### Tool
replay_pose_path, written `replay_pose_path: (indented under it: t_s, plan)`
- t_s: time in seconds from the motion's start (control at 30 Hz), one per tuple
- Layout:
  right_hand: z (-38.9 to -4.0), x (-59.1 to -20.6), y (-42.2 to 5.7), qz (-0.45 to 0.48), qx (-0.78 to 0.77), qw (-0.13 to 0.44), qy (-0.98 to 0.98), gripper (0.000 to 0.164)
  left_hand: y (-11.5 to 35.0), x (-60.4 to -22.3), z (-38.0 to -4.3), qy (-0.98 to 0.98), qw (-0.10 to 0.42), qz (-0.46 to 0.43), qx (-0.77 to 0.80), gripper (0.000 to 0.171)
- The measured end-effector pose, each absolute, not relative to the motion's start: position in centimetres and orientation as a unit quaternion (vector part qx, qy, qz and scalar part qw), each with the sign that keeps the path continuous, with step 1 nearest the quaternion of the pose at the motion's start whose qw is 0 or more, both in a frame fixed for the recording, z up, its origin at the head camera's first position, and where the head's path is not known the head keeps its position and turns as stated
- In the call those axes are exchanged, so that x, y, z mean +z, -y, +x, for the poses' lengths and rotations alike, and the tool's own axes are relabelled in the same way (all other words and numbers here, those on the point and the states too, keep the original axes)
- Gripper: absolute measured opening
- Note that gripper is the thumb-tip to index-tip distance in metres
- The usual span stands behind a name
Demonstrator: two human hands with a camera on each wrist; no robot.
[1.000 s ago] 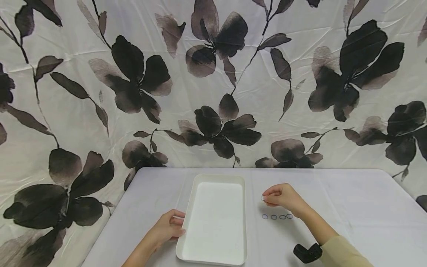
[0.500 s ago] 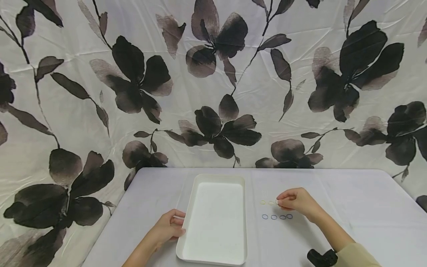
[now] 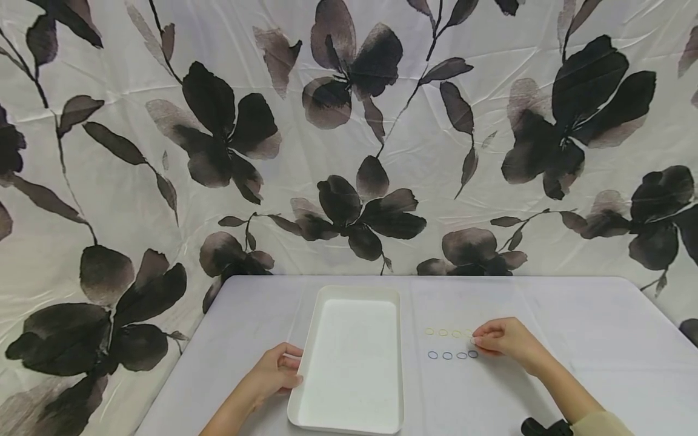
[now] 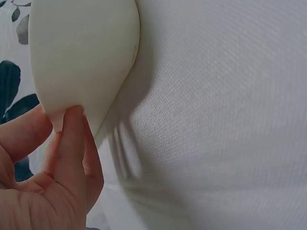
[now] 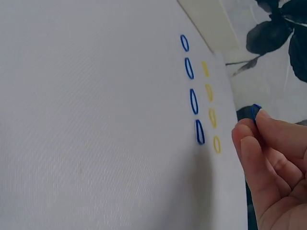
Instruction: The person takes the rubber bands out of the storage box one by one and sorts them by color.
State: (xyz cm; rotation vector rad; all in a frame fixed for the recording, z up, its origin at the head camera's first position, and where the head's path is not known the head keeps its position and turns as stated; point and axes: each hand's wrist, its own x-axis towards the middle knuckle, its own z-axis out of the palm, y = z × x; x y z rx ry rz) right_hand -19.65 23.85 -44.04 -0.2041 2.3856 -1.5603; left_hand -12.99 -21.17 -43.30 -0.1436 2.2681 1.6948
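Note:
My left hand [image 3: 275, 370] grips the left rim of a shallow white rectangular tray [image 3: 402, 363]; in the left wrist view, thumb and fingers pinch the tray's wall [image 4: 84, 52]. My right hand [image 3: 509, 340] is at the right end of a row of thin yellow rubber bands [image 3: 443, 333]. In the right wrist view, its thumb and fingertips pinch a small blue rubber band [image 5: 255, 111], raised over the table. A row of several blue rubber bands [image 3: 447, 355] lies nearer me, alongside the yellow row. The tray's inside is bare white.
A white cloth covers the table [image 3: 589, 339]. Behind it hangs a white curtain [image 3: 480, 36] printed with dark flowers. A black device [image 3: 545, 427] sits at my right wrist, by the beige sleeve [image 3: 600, 422].
My right hand has moved rightward and slightly nearer along the yellow row, uncovering the yellow rubber bands. My left hand and the tray stay in place.

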Motion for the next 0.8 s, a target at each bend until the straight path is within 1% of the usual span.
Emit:
replay_pose_path:
  t_s: [0.17,0.43,0.8]
  plan:
    - [-19.6,-44.2,-24.7,-0.061,-0.519,0.136,-0.842,0.023,21.3,-43.5,-13.1,-0.791,0.149,-0.052,0.591,0.049]
    - [-19.2,-44.9,-25.1,-0.023,-0.495,0.124,-0.86,0.014,21.4,-43.7,-13.1,-0.791,0.152,-0.052,0.59,0.048]
    - [-19.1,-46.1,-25.0,0.019,-0.47,0.106,-0.876,0.01,21.4,-43.6,-13.0,-0.789,0.153,-0.047,0.593,0.048]
